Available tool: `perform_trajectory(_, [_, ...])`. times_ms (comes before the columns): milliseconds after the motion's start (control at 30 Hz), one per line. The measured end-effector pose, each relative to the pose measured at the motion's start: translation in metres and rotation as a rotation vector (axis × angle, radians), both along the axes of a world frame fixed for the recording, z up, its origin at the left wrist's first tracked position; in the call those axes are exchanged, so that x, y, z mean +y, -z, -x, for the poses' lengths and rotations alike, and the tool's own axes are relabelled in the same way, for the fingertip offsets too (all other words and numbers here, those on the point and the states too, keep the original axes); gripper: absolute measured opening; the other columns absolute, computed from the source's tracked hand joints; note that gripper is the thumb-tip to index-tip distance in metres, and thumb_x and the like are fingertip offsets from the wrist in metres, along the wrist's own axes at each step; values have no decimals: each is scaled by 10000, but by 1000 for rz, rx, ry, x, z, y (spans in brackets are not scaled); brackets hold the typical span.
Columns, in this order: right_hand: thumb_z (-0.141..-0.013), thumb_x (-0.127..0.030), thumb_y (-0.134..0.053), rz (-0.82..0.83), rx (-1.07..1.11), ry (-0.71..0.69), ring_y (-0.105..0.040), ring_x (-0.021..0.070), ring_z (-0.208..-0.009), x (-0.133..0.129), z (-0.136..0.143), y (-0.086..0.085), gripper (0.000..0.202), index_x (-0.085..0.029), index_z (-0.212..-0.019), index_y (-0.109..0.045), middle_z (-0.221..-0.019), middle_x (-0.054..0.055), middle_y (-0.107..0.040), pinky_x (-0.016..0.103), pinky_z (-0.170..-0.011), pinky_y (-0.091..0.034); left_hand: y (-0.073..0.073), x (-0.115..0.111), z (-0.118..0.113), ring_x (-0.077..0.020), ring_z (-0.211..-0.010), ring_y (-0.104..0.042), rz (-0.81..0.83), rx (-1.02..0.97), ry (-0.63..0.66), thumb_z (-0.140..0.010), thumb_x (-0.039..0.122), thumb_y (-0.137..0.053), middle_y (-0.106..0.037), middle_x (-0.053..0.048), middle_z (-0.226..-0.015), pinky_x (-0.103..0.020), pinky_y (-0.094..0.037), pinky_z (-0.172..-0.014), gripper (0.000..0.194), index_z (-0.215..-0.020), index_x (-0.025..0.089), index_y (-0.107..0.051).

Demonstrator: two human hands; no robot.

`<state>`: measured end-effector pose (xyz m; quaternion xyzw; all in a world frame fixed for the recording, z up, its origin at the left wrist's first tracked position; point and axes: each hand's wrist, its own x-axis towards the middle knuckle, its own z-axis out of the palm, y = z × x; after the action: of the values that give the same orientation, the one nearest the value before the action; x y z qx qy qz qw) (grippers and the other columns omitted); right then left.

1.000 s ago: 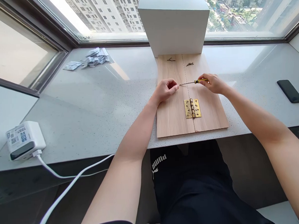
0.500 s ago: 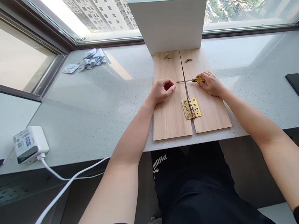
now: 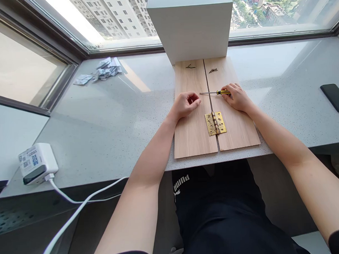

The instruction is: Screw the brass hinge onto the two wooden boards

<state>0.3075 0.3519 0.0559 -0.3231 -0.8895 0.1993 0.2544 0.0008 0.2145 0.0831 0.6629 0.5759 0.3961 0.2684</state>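
My right hand [image 3: 236,97] is closed on the yellow and black handle of a screwdriver [image 3: 223,92], whose thin shaft points left across the gap between two light wooden boards. My left hand [image 3: 187,103] is curled over the left board [image 3: 195,141], thumb near the fingertips and close to the screwdriver's tip; whether it pinches anything small is hidden. A brass hinge [image 3: 215,123] lies across the gap nearer the front, on both the left board and the right board [image 3: 236,134]. Small screws [image 3: 213,70] lie at the back of the right board, others [image 3: 190,66] on the left.
A white box [image 3: 194,33] stands behind the boards on the speckled counter [image 3: 102,114]. Small packets [image 3: 107,68] lie at the back left. A white charger [image 3: 38,163] with a cable sits front left, a black phone [image 3: 334,97] far right.
The view has shifted slightly. The gap between the boards looks narrower at the front, and the right board with the hinge sits slightly further left. Both hands keep nearly the same pose.
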Motion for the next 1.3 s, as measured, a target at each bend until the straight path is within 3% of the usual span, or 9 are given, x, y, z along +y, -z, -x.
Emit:
perform_trajectory(100, [-1142, -462, -643, -2, -3, 0, -667, 451, -1374, -1, -2, -2, 315, -273, -1342, -795, -1382, 183, -809, 718, -1231, -578, -6, -6, 0, -260, -839, -689, 15, 67, 67, -995, 461, -797, -809, -92, -955, -427, -581, -790, 226, -951, 239, -781])
perform_trajectory(200, [-1129, -475, -686, -4, -9, -4, -674, 448, -1361, -2, -3, -5, 285, -279, -1285, -822, -1367, 177, -802, 722, -1233, -580, -14, -17, -3, -308, -1000, -751, 43, 178, 199, -1019, 584, -852, -833, -128, -1108, -471, -638, -933, 352, -1077, 240, -810])
perform_trajectory(367, [-1117, -472, -709, -11, -16, -3, -686, 441, -1347, -3, -4, -8, 290, -261, -1259, -849, -1353, 185, -794, 709, -1233, -585, -24, -39, -23, -445, -1272, -737, 100, 396, 264, -805, 904, -1031, -752, -186, -1386, -623, -598, -1222, 952, -1410, 214, -776])
perform_trajectory(467, [-1118, -475, -707, -11, -18, 0, -684, 439, -1334, -3, -5, -9, 294, -259, -1255, -852, -1337, 186, -794, 708, -1224, -588, -25, -48, -35, -498, -1346, -695, 85, 527, 288, -735, 949, -1056, -702, -218, -1417, -651, -548, -1289, 1076, -1404, 163, -751])
perform_trajectory(633, [-1128, -494, -707, -6, -16, 0, -678, 437, -1343, -3, -5, -9, 293, -270, -1247, -854, -1333, 180, -793, 705, -1233, -580, -23, -60, -41, -516, -1368, -668, 92, 563, 294, -751, 946, -1042, -685, -231, -1474, -669, -541, -1280, 1111, -1482, 171, -727])
perform_trajectory(767, [-1129, -501, -716, -2, -15, 4, -676, 434, -1340, -2, -4, -8, 299, -271, -1253, -861, -1337, 177, -792, 698, -1233, -579, -19, -65, -38, -496, -1358, -675, 78, 514, 309, -853, 856, -1001, -690, -223, -1509, -684, -531, -1296, 990, -1542, 198, -733])
perform_trajectory(1000, [-1128, -501, -719, 6, -10, 1, -669, 437, -1343, 0, -5, -7, 307, -265, -1258, -865, -1332, 182, -785, 708, -1245, -569, -19, -61, -33, -500, -1448, -651, 45, 471, 404, -909, 747, -964, -705, -216, -1532, -676, -487, -1361, 894, -1574, 195, -733])
perform_trajectory(1300, [-1114, -528, -733, 5, -1, -8, -668, 432, -1326, 1, -6, -6, 314, -281, -1248, -874, -1315, 171, -792, 709, -1255, -566, -21, -60, -32, -497, -1446, -655, 61, 471, 406, -902, 731, -989, -715, -210, -1540, -673, -497, -1345, 880, -1559, 201, -739])
